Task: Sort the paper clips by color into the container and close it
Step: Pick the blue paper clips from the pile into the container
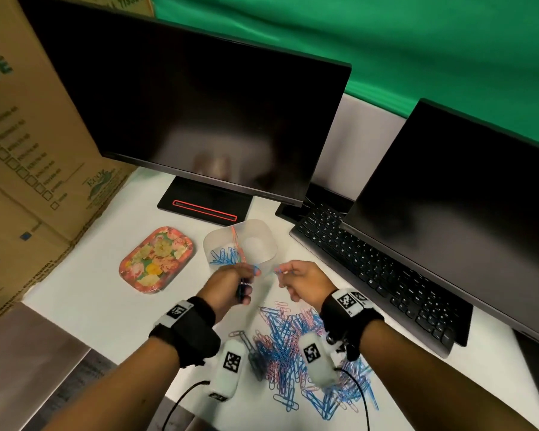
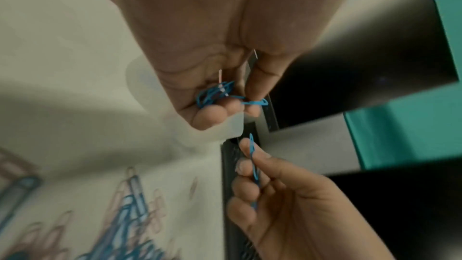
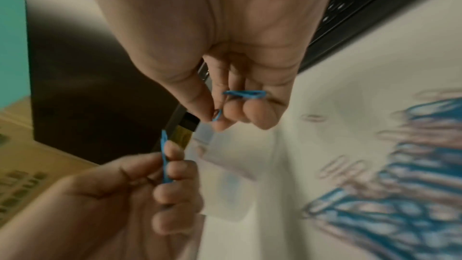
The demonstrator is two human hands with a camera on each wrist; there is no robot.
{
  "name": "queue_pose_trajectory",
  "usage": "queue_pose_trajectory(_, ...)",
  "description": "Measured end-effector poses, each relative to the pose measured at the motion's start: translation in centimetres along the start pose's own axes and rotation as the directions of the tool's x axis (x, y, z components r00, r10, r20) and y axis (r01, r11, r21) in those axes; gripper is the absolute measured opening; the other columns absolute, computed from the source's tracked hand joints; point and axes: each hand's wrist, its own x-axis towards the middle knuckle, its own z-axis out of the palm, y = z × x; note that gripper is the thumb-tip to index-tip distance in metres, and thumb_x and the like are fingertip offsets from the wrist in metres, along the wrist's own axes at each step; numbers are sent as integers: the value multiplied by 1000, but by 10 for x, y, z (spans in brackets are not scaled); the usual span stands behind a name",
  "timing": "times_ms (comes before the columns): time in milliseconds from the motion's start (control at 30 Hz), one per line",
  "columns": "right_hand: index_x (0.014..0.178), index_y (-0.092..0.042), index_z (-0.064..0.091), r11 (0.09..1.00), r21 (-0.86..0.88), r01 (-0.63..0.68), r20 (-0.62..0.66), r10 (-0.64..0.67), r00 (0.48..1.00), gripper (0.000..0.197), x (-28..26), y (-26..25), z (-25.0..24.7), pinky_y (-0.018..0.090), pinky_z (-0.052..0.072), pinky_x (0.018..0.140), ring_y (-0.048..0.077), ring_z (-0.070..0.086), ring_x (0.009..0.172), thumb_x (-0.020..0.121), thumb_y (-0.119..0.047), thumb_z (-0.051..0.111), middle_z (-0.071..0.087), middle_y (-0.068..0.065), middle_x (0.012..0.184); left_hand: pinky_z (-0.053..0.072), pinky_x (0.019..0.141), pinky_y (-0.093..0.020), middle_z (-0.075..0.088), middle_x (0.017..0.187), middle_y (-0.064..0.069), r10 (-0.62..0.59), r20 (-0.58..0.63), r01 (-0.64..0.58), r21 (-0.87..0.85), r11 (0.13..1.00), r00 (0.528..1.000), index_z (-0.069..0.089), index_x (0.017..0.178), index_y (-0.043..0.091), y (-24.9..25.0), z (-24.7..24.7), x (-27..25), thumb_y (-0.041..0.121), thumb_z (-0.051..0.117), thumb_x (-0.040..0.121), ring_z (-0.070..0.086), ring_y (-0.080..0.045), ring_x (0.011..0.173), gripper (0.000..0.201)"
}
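Nearest, a loose pile of blue and pink paper clips (image 1: 296,353) lies spread on the white worktop (image 1: 91,293), partly under the two wrists with their black straps and tagged white units.

Just beyond the pile, both hands are raised above the worktop, close together but not touching. The left hand (image 1: 231,284) has its fingers curled round a small bunch of blue clips (image 2: 215,94); the left wrist view shows them gathered in the palm, with one clip sticking out between thumb and fingertips. The right hand (image 1: 305,283) pinches a single blue clip (image 3: 217,115) between thumb and forefinger, and a second blue clip (image 3: 245,94) lies across its curled fingers.

Right behind the hands stands the translucent container (image 1: 269,244), open at the top. An upright divider splits it in two: the left compartment holds a heap of blue clips (image 1: 223,256), and a few pink ones lean by the divider; the right compartment looks bare as far as can be seen.

To the left of the container, a flowered pink lid (image 1: 157,259) lies flat on the worktop, apart from it.

Farther back stand a dark monitor (image 1: 199,113) on a black stand with a red strip, a black keyboard (image 1: 371,269) to the right, and a second dark monitor (image 1: 464,213) over it. Cardboard boxes (image 1: 28,135) line the left side, and a green cloth (image 1: 386,42) hangs behind.
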Motion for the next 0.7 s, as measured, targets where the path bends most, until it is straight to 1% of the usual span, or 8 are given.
queue_pose_trajectory(67,89,-8,59,997,76,-9,85,3,996,19,4,-23,16,22,36,41,15,42,48,87,7,48,50,6,63,37,52,-29,47,68,-5,-11,-30,7,-141,990,999,56,83,8,11,-7,-2,8,43,93,46,-17,55,17)
queue_pose_trajectory(167,95,-5,55,996,90,-26,133,14,991,18,14,-54,39,24,45,41,18,47,49,88,8,45,48,10,64,46,55,-30,52,69,-9,2,-131,-25,-176,984,991,58,83,5,29,-14,1,10,42,94,52,-21,58,20)
queue_pose_trajectory(267,85,-6,55,997,62,-40,124,32,992,21,25,-77,56,24,49,41,18,52,46,88,11,42,52,16,68,51,61,-33,54,69,-10,-10,-240,-31,-167,986,971,59,84,4,44,-22,6,8,44,93,55,-23,60,18)
queue_pose_trajectory(333,84,-5,57,999,11,-41,103,39,994,19,33,-86,64,23,51,43,17,56,46,89,9,45,55,14,69,55,71,-39,56,76,-13,-21,-286,-30,-174,984,958,59,90,4,52,-29,10,10,47,92,58,-28,66,14)
queue_pose_trajectory(400,96,-4,62,994,-109,4,84,5,996,14,42,-89,67,27,55,55,18,60,58,89,1,51,60,10,75,54,74,-39,56,82,-14,-31,-331,-20,-151,988,943,59,90,5,57,-33,15,13,49,92,58,-29,73,14)
queue_pose_trajectory(467,107,0,64,983,-183,14,56,-4,998,24,50,-90,70,37,58,69,23,61,69,86,-6,54,62,11,81,51,69,-35,55,83,-14,-24,-367,-19,-112,994,930,59,88,6,63,-35,18,16,49,92,55,-28,77,14)
queue_pose_trajectory(600,114,-2,63,961,-276,29,37,-20,999,32,56,-91,71,39,57,75,25,60,74,84,-7,51,60,11,88,48,71,-34,52,104,-16,-17,-391,23,9,1000,920,55,118,5,67,-37,25,27,49,95,53,-30,91,32)
queue_pose_trajectory(700,113,-5,67,950,-306,61,7,-62,998,32,54,-89,65,41,55,90,26,64,94,85,-6,52,66,10,104,47,79,-35,53,114,-17,4,-396,26,71,997,918,54,122,8,69,-35,24,27,46,97,55,-32,101,32)
